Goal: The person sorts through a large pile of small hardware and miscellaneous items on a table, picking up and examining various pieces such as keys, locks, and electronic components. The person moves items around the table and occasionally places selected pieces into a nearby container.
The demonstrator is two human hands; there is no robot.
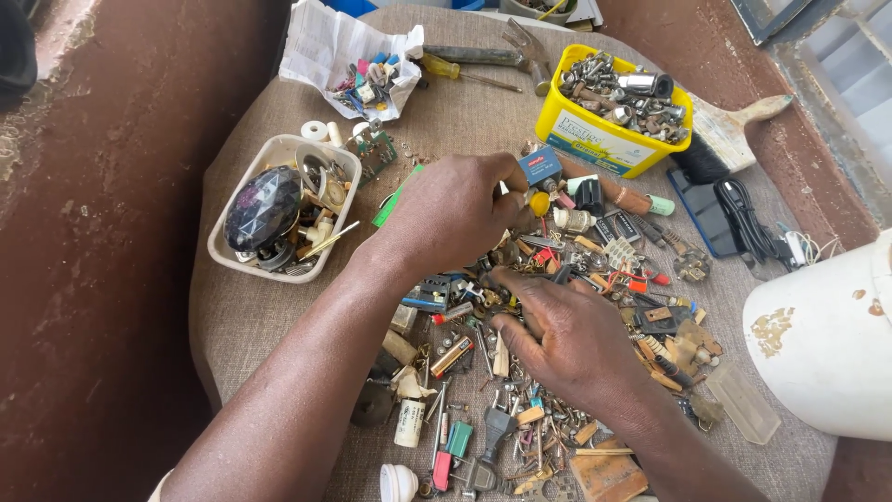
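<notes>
A heap of small electronic parts, screws and scraps [595, 270] covers the middle of a round cloth-covered table [251, 316]. My left hand [452, 209] hovers over the heap's far side, its fingers bunched by a small blue block [540, 167] and a yellow knob [539, 202]; whether it grips anything is hidden. My right hand [562, 335] lies palm down on the heap, fingers curled among small metal pieces.
A yellow tub [595, 139] of nuts and bolts stands at the back right. A white tray [279, 149] with a dark faceted knob sits at left. A paper packet [325, 42], a screwdriver [460, 72], a paintbrush [729, 125], a black cable [748, 218] and a white bucket [827, 335] surround the heap.
</notes>
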